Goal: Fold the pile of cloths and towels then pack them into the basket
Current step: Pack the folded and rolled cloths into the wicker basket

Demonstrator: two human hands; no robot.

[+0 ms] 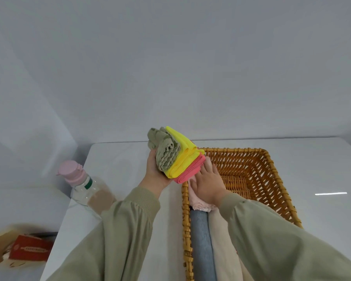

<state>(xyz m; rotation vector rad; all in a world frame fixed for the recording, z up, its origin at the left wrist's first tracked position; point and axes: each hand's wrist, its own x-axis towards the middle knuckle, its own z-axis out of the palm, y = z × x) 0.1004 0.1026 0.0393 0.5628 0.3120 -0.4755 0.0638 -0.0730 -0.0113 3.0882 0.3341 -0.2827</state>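
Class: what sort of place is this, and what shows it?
Probably a plain indoor workspace, perhaps staged: a white table against bare walls, a wicker basket of folded towels, a water bottle.

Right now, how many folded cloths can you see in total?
6. Three in the stack the left hand holds: olive cloth, yellow cloth, coral cloth. Three in the basket: pale pink cloth under the right hand, blue towel, cream towel. More may hide beneath the sleeves.

No words or numbers can be read: the red packet at the lower left carries a pale line of print and a round emblem, both too blurred, and the bottle has a green label scrap too small to make out
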